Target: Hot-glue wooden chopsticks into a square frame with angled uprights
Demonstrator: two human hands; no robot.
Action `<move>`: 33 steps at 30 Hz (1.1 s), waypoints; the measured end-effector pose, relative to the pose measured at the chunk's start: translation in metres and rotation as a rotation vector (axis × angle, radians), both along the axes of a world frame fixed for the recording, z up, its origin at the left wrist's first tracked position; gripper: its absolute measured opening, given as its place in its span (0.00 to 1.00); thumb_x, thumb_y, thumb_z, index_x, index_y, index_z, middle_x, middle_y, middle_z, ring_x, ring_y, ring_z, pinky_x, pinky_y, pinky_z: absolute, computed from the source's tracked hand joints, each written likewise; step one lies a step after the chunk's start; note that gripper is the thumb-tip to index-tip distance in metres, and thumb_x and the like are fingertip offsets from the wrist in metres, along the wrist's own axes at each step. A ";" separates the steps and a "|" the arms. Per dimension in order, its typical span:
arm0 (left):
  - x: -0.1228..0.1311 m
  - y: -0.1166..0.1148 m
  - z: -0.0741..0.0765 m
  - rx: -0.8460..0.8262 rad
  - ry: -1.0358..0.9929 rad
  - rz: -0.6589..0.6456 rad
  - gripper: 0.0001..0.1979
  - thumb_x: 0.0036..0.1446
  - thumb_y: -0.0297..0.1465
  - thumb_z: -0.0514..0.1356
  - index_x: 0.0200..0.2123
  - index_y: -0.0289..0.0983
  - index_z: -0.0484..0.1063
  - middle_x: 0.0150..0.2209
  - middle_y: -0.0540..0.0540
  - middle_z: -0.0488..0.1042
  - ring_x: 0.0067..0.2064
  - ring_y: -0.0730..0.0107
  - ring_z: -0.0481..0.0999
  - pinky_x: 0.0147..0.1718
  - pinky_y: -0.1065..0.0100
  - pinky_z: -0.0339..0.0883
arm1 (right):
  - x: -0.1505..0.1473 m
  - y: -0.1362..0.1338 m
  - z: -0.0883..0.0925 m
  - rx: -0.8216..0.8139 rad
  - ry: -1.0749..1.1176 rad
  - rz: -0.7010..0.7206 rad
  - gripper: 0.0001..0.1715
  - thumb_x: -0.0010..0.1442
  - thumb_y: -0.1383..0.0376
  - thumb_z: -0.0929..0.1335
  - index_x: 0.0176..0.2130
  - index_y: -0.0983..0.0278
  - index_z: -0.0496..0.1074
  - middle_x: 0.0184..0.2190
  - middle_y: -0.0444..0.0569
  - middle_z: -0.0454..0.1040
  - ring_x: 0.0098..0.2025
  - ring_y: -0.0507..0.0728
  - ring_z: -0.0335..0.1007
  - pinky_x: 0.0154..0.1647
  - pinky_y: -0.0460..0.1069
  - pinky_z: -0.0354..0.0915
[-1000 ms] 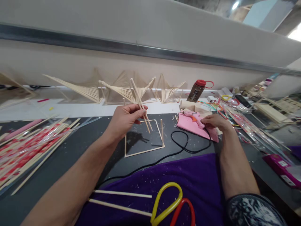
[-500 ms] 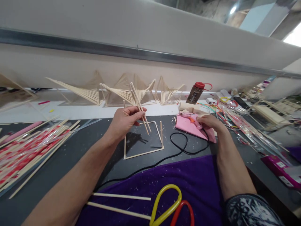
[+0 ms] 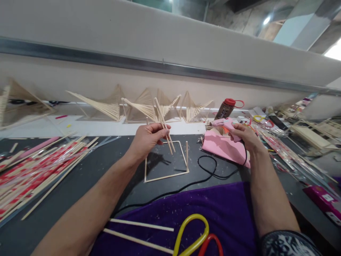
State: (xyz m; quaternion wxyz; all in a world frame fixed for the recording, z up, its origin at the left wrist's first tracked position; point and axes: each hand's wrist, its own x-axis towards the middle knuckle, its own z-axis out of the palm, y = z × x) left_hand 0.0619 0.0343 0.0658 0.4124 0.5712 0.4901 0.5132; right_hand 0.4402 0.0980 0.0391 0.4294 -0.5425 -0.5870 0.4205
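Pinched between the thumb and fingers of my left hand (image 3: 152,138) are thin wooden sticks (image 3: 163,122), tilted over the table. Below them a square wooden frame (image 3: 166,176) lies flat, with an upright stick (image 3: 187,156) at its near right corner and another rising near its left side, partly behind my hand. My right hand (image 3: 246,137) is closed around the handle of a pink glue gun (image 3: 223,123), its nozzle pointing left. The gun is above a folded pink sheet (image 3: 221,145), and its black cord (image 3: 186,185) loops across the table.
Several twisted stick models (image 3: 141,106) line the wall. A red-capped bottle (image 3: 225,109) stands behind the glue gun. Bundled sticks (image 3: 53,167) lie at left. Nearest me are a purple cloth (image 3: 149,209), two loose sticks (image 3: 141,224) and yellow and red handles (image 3: 193,231).
My right hand has lifted the glue gun off the pink sheet and its nozzle now points left. My left hand keeps its hold on the sticks. The view has shifted slightly.
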 end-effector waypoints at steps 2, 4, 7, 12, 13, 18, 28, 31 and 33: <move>0.000 -0.001 -0.001 -0.005 -0.008 0.009 0.17 0.47 0.40 0.64 0.37 0.34 0.78 0.34 0.44 0.78 0.32 0.70 0.75 0.24 0.74 0.65 | -0.009 0.000 0.003 0.052 0.066 -0.001 0.15 0.50 0.56 0.70 0.31 0.64 0.69 0.21 0.44 0.69 0.20 0.49 0.61 0.19 0.44 0.57; 0.000 -0.001 -0.002 -0.017 -0.013 0.014 0.17 0.48 0.39 0.64 0.39 0.35 0.78 0.31 0.45 0.78 0.32 0.70 0.75 0.25 0.73 0.66 | -0.018 0.001 0.006 0.085 0.120 -0.005 0.15 0.52 0.54 0.69 0.29 0.64 0.68 0.21 0.45 0.68 0.19 0.49 0.60 0.19 0.45 0.58; -0.001 0.001 -0.005 -0.034 -0.003 0.013 0.16 0.49 0.38 0.63 0.39 0.35 0.78 0.31 0.45 0.78 0.33 0.69 0.76 0.27 0.72 0.67 | -0.034 0.002 0.010 0.090 0.187 0.045 0.16 0.50 0.54 0.69 0.32 0.64 0.68 0.24 0.47 0.71 0.24 0.52 0.67 0.23 0.47 0.64; -0.002 0.004 -0.012 -0.031 -0.016 0.008 0.15 0.49 0.37 0.62 0.39 0.36 0.78 0.32 0.44 0.78 0.33 0.70 0.75 0.26 0.72 0.66 | -0.066 -0.004 0.016 0.038 0.191 0.187 0.20 0.50 0.56 0.71 0.40 0.64 0.68 0.36 0.52 0.75 0.31 0.56 0.74 0.27 0.48 0.68; -0.002 0.005 -0.012 -0.028 -0.021 0.010 0.15 0.49 0.37 0.62 0.38 0.36 0.78 0.31 0.45 0.78 0.33 0.70 0.75 0.26 0.72 0.66 | -0.072 -0.005 0.017 0.032 0.168 0.207 0.20 0.50 0.57 0.71 0.41 0.64 0.67 0.36 0.52 0.76 0.30 0.56 0.74 0.26 0.48 0.67; -0.002 0.007 -0.016 -0.028 0.002 0.059 0.14 0.48 0.37 0.63 0.38 0.37 0.78 0.33 0.46 0.78 0.33 0.71 0.73 0.27 0.72 0.64 | -0.091 -0.011 0.018 0.005 -0.031 0.287 0.19 0.52 0.57 0.71 0.41 0.64 0.67 0.30 0.50 0.76 0.25 0.53 0.70 0.23 0.46 0.61; 0.007 0.033 -0.028 -0.073 -0.011 0.082 0.13 0.48 0.36 0.62 0.37 0.36 0.78 0.29 0.47 0.76 0.31 0.72 0.73 0.24 0.74 0.61 | -0.096 -0.013 0.013 0.060 -0.278 0.301 0.21 0.57 0.48 0.66 0.30 0.63 0.67 0.18 0.42 0.67 0.19 0.48 0.55 0.20 0.45 0.50; 0.011 0.046 -0.030 -0.077 -0.036 0.100 0.13 0.48 0.34 0.62 0.37 0.36 0.77 0.30 0.47 0.76 0.32 0.71 0.75 0.23 0.75 0.59 | -0.101 -0.013 0.009 0.086 -0.344 0.272 0.24 0.57 0.46 0.65 0.25 0.62 0.64 0.17 0.42 0.65 0.20 0.49 0.55 0.22 0.46 0.51; 0.012 0.049 -0.031 -0.074 -0.080 0.100 0.13 0.48 0.34 0.61 0.37 0.36 0.76 0.31 0.47 0.77 0.33 0.71 0.76 0.23 0.75 0.59 | -0.104 -0.012 0.005 0.082 -0.349 0.267 0.24 0.58 0.47 0.65 0.23 0.62 0.63 0.16 0.42 0.64 0.21 0.49 0.56 0.24 0.46 0.53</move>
